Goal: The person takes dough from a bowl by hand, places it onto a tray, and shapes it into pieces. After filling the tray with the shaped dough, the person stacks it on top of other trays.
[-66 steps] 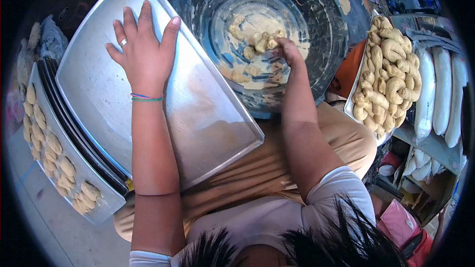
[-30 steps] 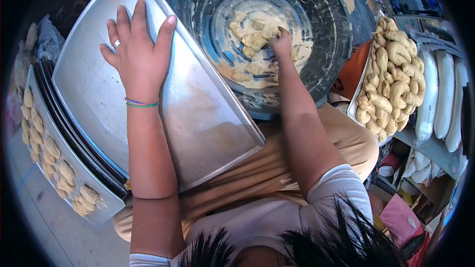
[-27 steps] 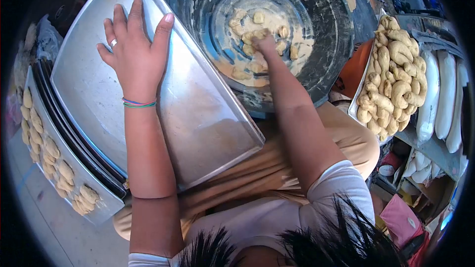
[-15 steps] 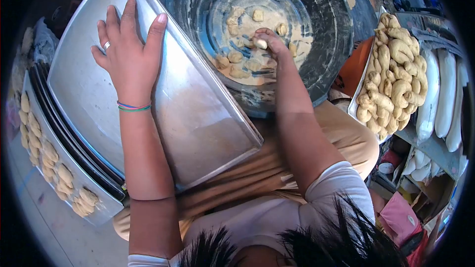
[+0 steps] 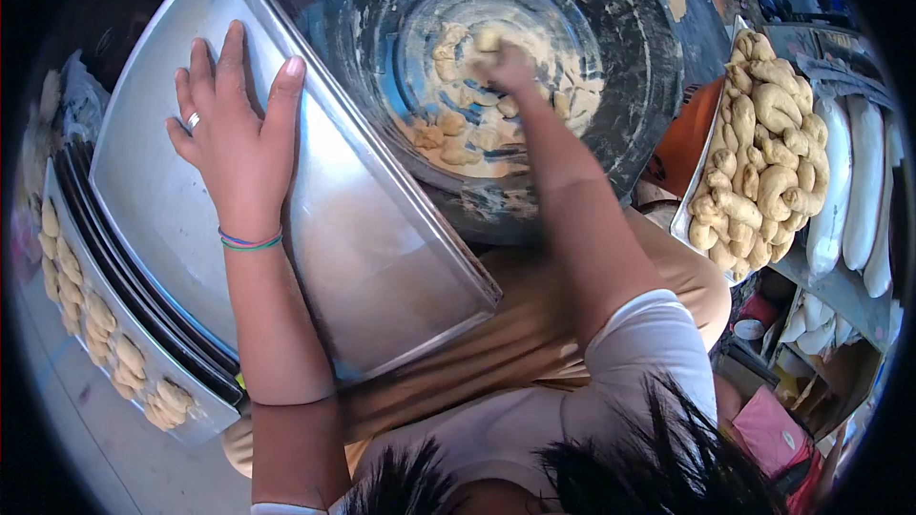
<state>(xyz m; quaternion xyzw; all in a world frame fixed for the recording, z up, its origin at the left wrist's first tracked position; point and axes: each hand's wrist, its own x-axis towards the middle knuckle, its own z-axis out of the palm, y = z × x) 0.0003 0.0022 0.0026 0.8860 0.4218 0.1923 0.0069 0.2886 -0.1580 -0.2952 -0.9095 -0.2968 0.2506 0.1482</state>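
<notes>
My left hand [image 5: 229, 138] lies flat with spread fingers on a bare metal tray [image 5: 372, 277] that rests tilted against my lap. A ring and thin coloured wrist bands show on that arm. Over a large dark round basin [image 5: 634, 67] reaches my right hand [image 5: 509, 69], its fingers smeared by motion. Just beyond the fingertips shows a small pale dough piece [image 5: 488, 40]; I cannot tell whether they hold it. Several floury dough pieces [image 5: 460, 151] lie around the hand on the basin's dusted bottom.
A tray heaped with twisted dough pieces [image 5: 763, 153] stands at the right, beside long white plastic-wrapped rolls [image 5: 863, 186]. At the left, more dough pieces [image 5: 100, 315] lie on a metal tray [image 5: 205, 417] next to stacked dark trays [image 5: 157, 296]. A pink cloth item [image 5: 768, 429] is at lower right.
My right hand has moved away from me and slightly left within the basin, now blurred. Earlier it pinched a pale dough piece. My left hand has shifted slightly left and down with the tray.
</notes>
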